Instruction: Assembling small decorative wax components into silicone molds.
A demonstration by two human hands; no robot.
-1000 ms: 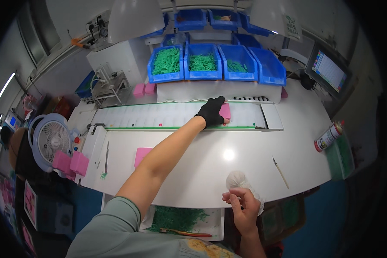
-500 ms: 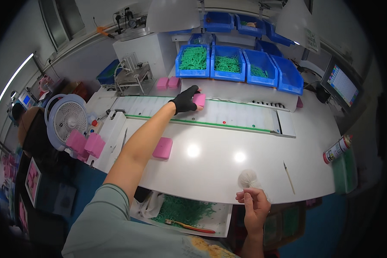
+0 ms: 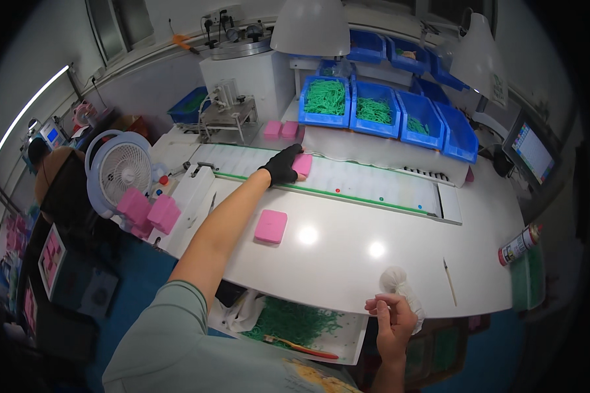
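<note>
My left hand (image 3: pixel 283 167), in a black fingerless glove, reaches across the table and is closed on a pink block (image 3: pixel 302 165) at the conveyor belt (image 3: pixel 347 177). The glove hides the block's left side. My right hand (image 3: pixel 394 322) is bare and hangs at the table's front edge, fingers loosely curled with nothing visible in them. Close beside it lies a tied white cloth bundle (image 3: pixel 396 281). Another pink block (image 3: pixel 271 226) rests flat on the white table, nearer to me than the belt.
Blue bins (image 3: pixel 326 99) with green pieces stand behind the belt. A fan (image 3: pixel 120 170) and stacked pink blocks (image 3: pixel 162 214) are at left. To the right are a thin brush-like tool (image 3: pixel 450 281), a spray can (image 3: pixel 520 245) and a monitor (image 3: pixel 532 147). Below sits an open drawer (image 3: pixel 347 331) with green scraps.
The view has shifted, so most of the scene sits further right. My left hand keeps its hold on the pink block and has drawn slightly leftward along the belt. My right hand stays by the bundle.
</note>
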